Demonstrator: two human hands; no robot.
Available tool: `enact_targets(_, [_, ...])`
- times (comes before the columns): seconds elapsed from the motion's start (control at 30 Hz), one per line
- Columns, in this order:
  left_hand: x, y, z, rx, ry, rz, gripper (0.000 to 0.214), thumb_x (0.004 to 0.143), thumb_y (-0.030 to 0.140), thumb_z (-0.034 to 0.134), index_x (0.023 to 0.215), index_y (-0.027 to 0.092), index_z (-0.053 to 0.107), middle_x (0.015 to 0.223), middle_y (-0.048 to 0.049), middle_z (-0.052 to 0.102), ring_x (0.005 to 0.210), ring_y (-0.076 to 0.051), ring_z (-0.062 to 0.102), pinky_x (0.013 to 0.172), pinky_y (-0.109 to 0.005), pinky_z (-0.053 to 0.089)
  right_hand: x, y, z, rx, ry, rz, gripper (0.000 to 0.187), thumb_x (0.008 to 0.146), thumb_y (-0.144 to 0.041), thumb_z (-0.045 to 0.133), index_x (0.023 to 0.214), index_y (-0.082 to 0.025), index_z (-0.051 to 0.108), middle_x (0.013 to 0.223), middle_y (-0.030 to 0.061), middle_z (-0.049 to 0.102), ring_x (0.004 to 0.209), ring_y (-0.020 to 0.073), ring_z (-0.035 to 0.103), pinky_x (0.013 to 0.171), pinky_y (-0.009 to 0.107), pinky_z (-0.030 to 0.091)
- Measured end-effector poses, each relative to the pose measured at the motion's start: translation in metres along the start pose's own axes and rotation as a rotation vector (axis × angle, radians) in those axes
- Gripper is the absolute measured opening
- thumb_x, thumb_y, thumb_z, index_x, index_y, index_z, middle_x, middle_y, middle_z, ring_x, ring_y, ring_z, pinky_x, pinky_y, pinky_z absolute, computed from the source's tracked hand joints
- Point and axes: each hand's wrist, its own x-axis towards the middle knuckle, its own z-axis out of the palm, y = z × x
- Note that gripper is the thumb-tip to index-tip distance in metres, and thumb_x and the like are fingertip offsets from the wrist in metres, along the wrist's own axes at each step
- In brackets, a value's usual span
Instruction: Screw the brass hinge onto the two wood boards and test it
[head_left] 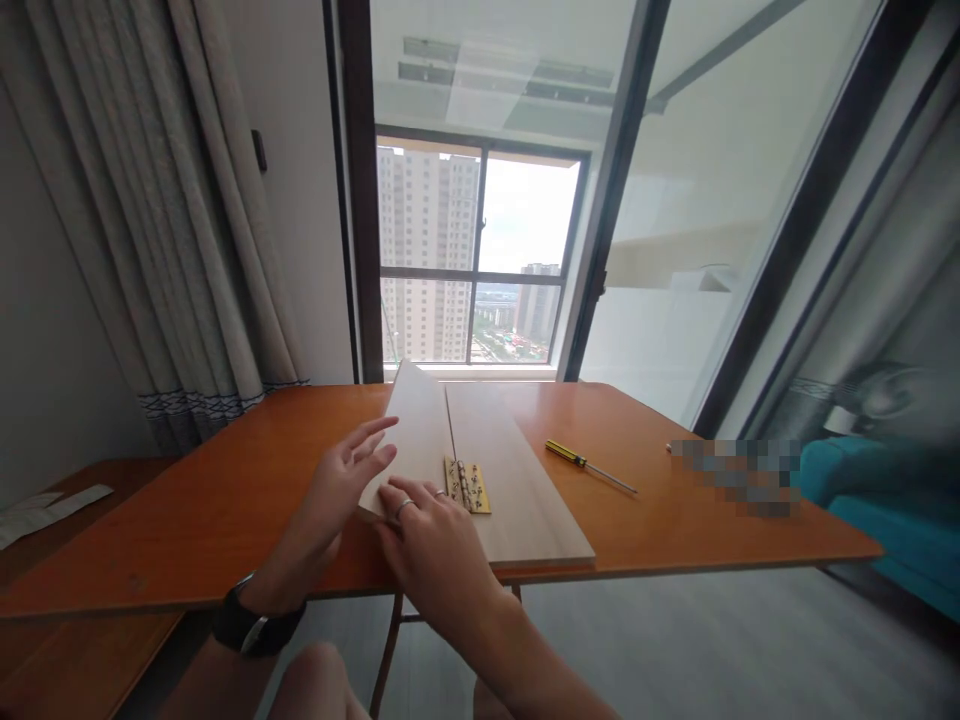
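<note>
Two pale wooden boards lie side by side, joined near their front ends by a brass hinge with screws in its leaves. The left board is tilted, its outer edge raised; the right board rests flat. My right hand grips the near end of the left board beside the hinge, fingers over the top and thumb at the front edge. Beside the left board's outer edge, my left hand is open, fingers apart; whether it touches the wood is unclear. A yellow-and-black screwdriver lies to the right.
The orange-brown wooden table carries everything. A blurred-out patch covers something at its right end. A teal sofa stands at the right, a curtain hangs left, and glass doors and a window are behind.
</note>
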Motion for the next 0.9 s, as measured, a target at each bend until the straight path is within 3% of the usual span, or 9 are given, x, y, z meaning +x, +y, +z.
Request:
enact_targets(0.13, [-0.007, -0.020, -0.014, -0.003, 0.021, -0.024, 0.064, 0.066, 0.044, 0.081, 0.122, 0.018, 0.064, 0.139, -0.0165, 0.057, 0.130, -0.036, 0.052, 0.105, -0.047, 0.045, -0.030, 0.025, -0.011, 0.087, 0.061, 0.078, 0.029, 0.092, -0.019, 0.052, 0.118, -0.019, 0.065, 0.121, 0.0088, 0.070, 0.111, 0.0252, 0.064, 0.098, 0.041, 0.051])
enact_targets(0.33, [-0.015, -0.047, -0.033, -0.011, 0.048, -0.109, 0.058, 0.069, 0.041, 0.079, 0.120, 0.018, 0.064, 0.140, -0.0159, 0.056, 0.137, -0.032, 0.045, 0.114, -0.046, 0.034, -0.077, 0.105, -0.036, -0.082, 0.198, 0.335, 0.033, 0.091, -0.026, 0.051, 0.121, -0.016, 0.063, 0.125, 0.0144, 0.067, 0.122, 0.0295, 0.058, 0.106, 0.051, 0.044])
enact_targets(0.43, [-0.017, -0.057, -0.037, -0.047, 0.071, -0.130, 0.061, 0.067, 0.039, 0.079, 0.121, 0.018, 0.062, 0.139, -0.0161, 0.057, 0.137, -0.031, 0.045, 0.115, -0.045, 0.031, -0.098, 0.136, -0.040, -0.143, 0.173, 0.416, 0.037, 0.091, -0.026, 0.046, 0.122, -0.014, 0.062, 0.127, 0.0163, 0.065, 0.125, 0.0302, 0.056, 0.108, 0.053, 0.042])
enact_targets(0.67, [-0.029, -0.069, -0.033, -0.028, 0.080, -0.138, 0.056, 0.071, 0.039, 0.072, 0.120, 0.016, 0.059, 0.130, -0.0164, 0.063, 0.133, -0.032, 0.049, 0.114, -0.046, 0.031, -0.122, 0.147, -0.032, -0.140, 0.056, 0.508, 0.046, 0.093, -0.039, 0.048, 0.124, -0.009, 0.062, 0.135, 0.0214, 0.059, 0.131, 0.0332, 0.052, 0.112, 0.054, 0.038])
enact_targets(0.73, [-0.032, -0.066, -0.030, 0.007, 0.144, -0.064, 0.049, 0.075, 0.039, 0.067, 0.118, 0.017, 0.060, 0.132, -0.0146, 0.060, 0.134, -0.032, 0.046, 0.115, -0.046, 0.029, -0.123, 0.145, -0.030, -0.131, 0.059, 0.506, 0.045, 0.093, -0.039, 0.046, 0.124, -0.010, 0.062, 0.137, 0.0213, 0.058, 0.132, 0.0329, 0.051, 0.112, 0.053, 0.038])
enact_targets(0.83, [-0.031, -0.055, -0.024, 0.123, 0.286, 0.187, 0.042, 0.081, 0.036, 0.062, 0.120, 0.021, 0.059, 0.140, -0.0081, 0.054, 0.141, -0.027, 0.037, 0.119, -0.044, 0.022, -0.124, 0.144, -0.029, -0.127, 0.054, 0.503, 0.045, 0.094, -0.040, 0.047, 0.125, -0.011, 0.061, 0.139, 0.0206, 0.057, 0.133, 0.0323, 0.050, 0.113, 0.052, 0.037])
enact_targets(0.9, [-0.027, -0.047, -0.019, 0.166, 0.251, 0.306, 0.038, 0.083, 0.035, 0.060, 0.118, 0.021, 0.059, 0.135, -0.0077, 0.057, 0.136, -0.026, 0.044, 0.119, -0.042, 0.025, -0.125, 0.145, -0.030, -0.135, 0.039, 0.511, 0.050, 0.091, -0.043, 0.051, 0.129, -0.012, 0.059, 0.143, 0.0210, 0.053, 0.136, 0.0337, 0.047, 0.113, 0.053, 0.037])
